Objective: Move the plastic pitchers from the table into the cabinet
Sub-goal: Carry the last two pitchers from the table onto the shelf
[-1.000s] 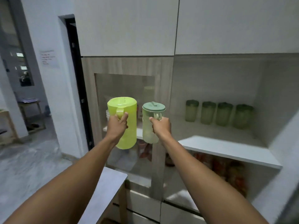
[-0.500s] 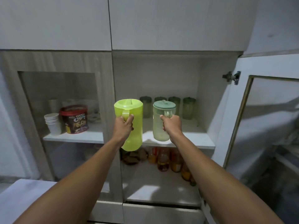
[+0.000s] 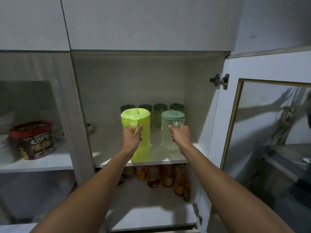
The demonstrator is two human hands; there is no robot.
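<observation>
My left hand (image 3: 131, 138) grips the handle of a lime-green plastic pitcher (image 3: 142, 130), whose base is at the front of the open cabinet shelf (image 3: 107, 148). My right hand (image 3: 181, 136) holds the handle of a clear pitcher with a pale green lid (image 3: 169, 132), also over the shelf, just right of the lime one. Whether either base rests on the shelf I cannot tell. Behind them, several dark green-lidded pitchers (image 3: 159, 113) stand in a row at the back.
The cabinet door (image 3: 262, 115) with a glass pane hangs open at right. Several bottles (image 3: 166, 177) stand on the shelf below. Behind the left glass door are a red-lidded cereal tub (image 3: 33, 140) and stacked white dishes (image 3: 5, 148).
Both hands have carried the pitchers forward into the open cabinet compartment and lowered them toward the shelf. The view has moved closer to the cabinet.
</observation>
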